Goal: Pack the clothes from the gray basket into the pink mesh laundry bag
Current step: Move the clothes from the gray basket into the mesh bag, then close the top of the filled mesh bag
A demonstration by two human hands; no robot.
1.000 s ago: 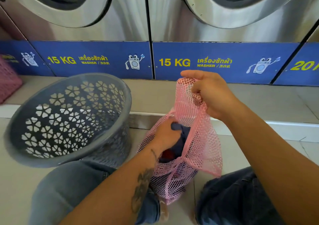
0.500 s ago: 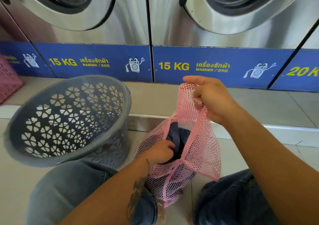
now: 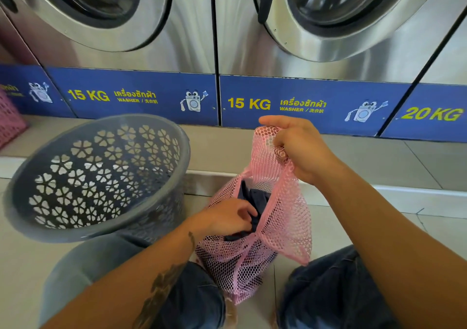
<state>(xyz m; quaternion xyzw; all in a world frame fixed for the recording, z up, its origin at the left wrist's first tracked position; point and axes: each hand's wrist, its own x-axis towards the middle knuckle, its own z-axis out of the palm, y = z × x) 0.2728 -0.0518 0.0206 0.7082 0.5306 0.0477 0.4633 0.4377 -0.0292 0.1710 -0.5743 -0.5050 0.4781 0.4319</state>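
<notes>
The pink mesh laundry bag [image 3: 283,222] hangs between my knees above the tiled floor. My right hand [image 3: 298,149] is shut on its bunched upper rim and holds it up. Inside the bag's mouth lies a dark navy garment [image 3: 255,197]. My left hand [image 3: 227,217] sits at the mouth, its fingers closed on that garment and pressing it in. More dark cloth shows through the mesh lower down. The gray basket [image 3: 101,230], with flower-shaped holes, stands tilted toward me at the left; no clothes show inside it.
Two steel 15 KG washers [image 3: 161,50] with blue label strips stand on a raised tiled step [image 3: 379,162] straight ahead. A pink basket [image 3: 10,121] peeks in at the left edge. My knees in dark jeans [image 3: 336,296] flank the bag.
My left hand has pushed lower into the bag's mouth with the navy garment. The right hand keeps the rim up. The view has tilted down slightly.
</notes>
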